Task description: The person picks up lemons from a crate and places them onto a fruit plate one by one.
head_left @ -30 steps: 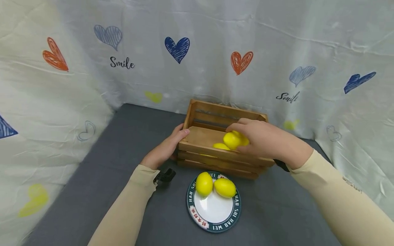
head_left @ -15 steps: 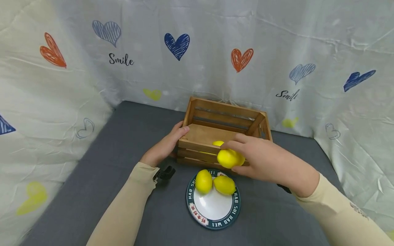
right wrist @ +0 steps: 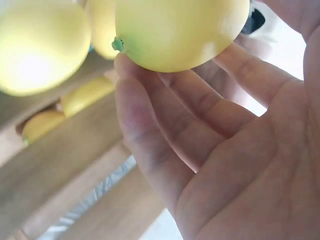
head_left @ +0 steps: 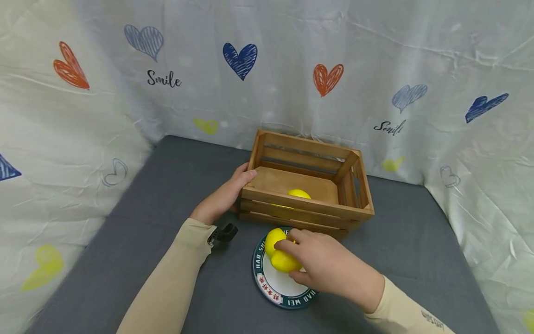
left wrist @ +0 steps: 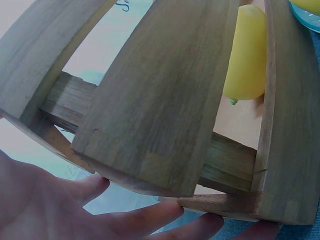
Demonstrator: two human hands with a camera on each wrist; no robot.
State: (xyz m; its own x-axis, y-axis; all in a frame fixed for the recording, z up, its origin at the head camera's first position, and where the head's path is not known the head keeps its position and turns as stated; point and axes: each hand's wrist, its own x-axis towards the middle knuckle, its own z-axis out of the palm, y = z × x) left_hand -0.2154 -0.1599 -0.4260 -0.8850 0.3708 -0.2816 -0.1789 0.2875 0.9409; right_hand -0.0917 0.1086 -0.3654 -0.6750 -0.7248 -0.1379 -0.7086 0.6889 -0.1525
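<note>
My right hand holds a yellow lemon over the white plate with a dark green lettered rim. Close against it, another lemon sits on the plate; my hand covers part of the plate's right side. In the right wrist view, the fingers curl around the held lemon, with two more lemons beyond. At the left end of the slatted wooden crate, my left hand grips it, thumb on the upper edge. Inside the crate, a lemon shows above the front slat.
The crate stands behind the plate on a dark grey cloth-covered table. White curtains printed with hearts hang behind and at the sides. Through the crate's slats, the right wrist view shows two lemons, one of them lower left.
My right hand has lifted a lemon out of the crate and carried it forward and down to the plate. The left hand stays on the crate's left end.
</note>
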